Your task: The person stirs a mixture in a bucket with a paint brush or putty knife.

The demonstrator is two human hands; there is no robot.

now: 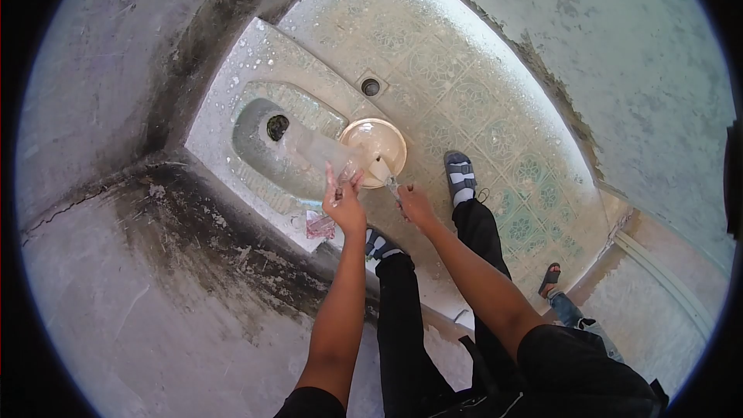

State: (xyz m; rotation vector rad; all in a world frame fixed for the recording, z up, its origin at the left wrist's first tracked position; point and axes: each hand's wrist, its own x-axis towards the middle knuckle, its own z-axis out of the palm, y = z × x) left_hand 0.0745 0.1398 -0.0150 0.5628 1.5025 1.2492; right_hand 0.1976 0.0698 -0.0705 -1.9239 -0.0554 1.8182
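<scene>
My left hand (343, 200) is raised beside a round pale basin (373, 125), its fingers closed on a clear plastic bag (313, 147). The see-through plastic stretches from the fingers over the squat toilet pan (249, 156). A small tool with a flat pale head (382, 170), which looks like a brush, is gripped in my right hand (416, 205). Its head is over the near rim of the basin, and clear wrapping seems to cover its handle. The basin stands on the floor against the toilet's raised platform and holds a pale, cloudy content.
A floor drain (371, 87) lies behind the basin in the dusty patterned tiles (464, 101). A pink-and-white packet (319, 224) rests on the platform's near edge. My sandalled foot (461, 174) is right of the basin. Another person's foot (550, 279) shows at lower right. Rough walls (124, 70) surround the floor.
</scene>
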